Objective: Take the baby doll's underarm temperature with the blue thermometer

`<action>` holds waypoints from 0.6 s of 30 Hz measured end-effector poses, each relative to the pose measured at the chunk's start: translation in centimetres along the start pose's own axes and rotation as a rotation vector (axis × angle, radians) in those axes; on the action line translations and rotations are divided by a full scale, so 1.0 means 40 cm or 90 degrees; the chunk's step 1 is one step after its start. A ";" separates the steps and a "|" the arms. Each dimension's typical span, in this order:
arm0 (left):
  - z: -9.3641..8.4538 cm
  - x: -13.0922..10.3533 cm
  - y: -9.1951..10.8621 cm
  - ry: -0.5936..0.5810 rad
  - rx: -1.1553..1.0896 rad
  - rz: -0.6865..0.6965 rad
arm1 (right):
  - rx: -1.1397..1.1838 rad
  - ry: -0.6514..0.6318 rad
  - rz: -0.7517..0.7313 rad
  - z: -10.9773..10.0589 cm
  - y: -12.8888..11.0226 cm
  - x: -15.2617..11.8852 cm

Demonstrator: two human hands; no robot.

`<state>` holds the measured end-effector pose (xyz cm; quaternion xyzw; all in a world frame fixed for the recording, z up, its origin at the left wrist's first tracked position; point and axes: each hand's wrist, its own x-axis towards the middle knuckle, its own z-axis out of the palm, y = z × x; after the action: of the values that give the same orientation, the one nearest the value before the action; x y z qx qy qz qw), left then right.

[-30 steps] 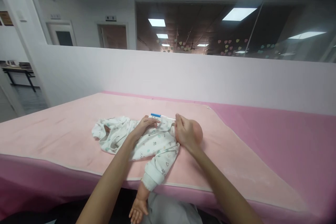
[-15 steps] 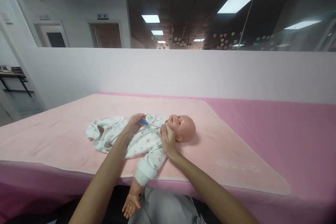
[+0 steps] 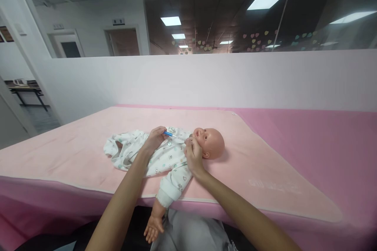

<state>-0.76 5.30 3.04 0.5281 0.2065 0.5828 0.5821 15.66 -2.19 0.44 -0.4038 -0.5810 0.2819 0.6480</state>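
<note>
A baby doll (image 3: 173, 157) in a white patterned outfit lies on its back, its bald head (image 3: 214, 144) to the right. One doll arm hangs over the table's front edge. My left hand (image 3: 157, 138) is closed on the blue handle of a thin stick-like tool (image 3: 169, 134) above the doll's chest. The tool's pale, thin part points right, toward the doll's neck. My right hand (image 3: 193, 152) is closed beside the doll's chin, fingertips together at the thin end; what they pinch is too small to make out.
A peach cloth (image 3: 259, 180) covers much of the pink table (image 3: 330, 141). Behind it stands a low white partition (image 3: 229, 82) with a window above. At the far left is a dark-legged table (image 3: 28, 89). My legs are below the front edge.
The view has shifted, so the doll and hands appear slightly farther right. More of the tool's blue handle and thin part shows between my hands.
</note>
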 end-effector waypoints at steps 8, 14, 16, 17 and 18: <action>-0.018 0.007 -0.006 -0.045 -0.036 -0.006 | 0.030 -0.012 -0.041 -0.005 -0.017 0.000; -0.023 0.009 -0.012 -0.080 -0.077 0.004 | 0.045 -0.004 -0.042 -0.003 -0.013 0.003; -0.021 0.007 -0.009 -0.087 -0.077 -0.005 | 0.047 -0.003 -0.041 -0.002 -0.009 0.004; -0.020 0.006 -0.006 -0.092 -0.078 -0.011 | 0.050 -0.002 -0.040 -0.002 -0.007 0.005; -0.019 0.005 -0.004 -0.096 -0.081 -0.016 | 0.055 0.001 -0.041 -0.001 -0.006 0.005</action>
<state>-1.29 5.79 2.70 0.5300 0.1314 0.5461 0.6354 15.72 -2.14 0.74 -0.3567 -0.5804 0.2858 0.6739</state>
